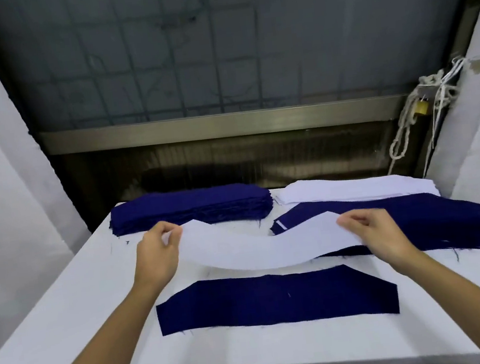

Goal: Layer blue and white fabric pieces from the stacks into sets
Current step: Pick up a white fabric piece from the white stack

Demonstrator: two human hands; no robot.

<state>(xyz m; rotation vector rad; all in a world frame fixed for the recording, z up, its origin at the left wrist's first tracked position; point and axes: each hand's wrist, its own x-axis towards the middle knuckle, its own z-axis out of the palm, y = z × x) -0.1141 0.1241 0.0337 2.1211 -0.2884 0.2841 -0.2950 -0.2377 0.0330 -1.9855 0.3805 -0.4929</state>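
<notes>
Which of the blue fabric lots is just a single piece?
The single blue piece nearest the person, flat and alone; the far-left blue stack and right blue stack are thick piles.

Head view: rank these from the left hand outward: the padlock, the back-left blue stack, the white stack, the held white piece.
1. held white piece: pinched by the left hand.
2. back-left blue stack: just behind that hand.
3. white stack: back right.
4. padlock: far right, among hanging cords.

Counted: two blue stacks, far-left stack (190, 206) and right stack (430, 219); one white stack (354, 189); one blue piece (277, 299); one white piece (256, 249); left hand (155, 255), right hand (381, 234).
</notes>
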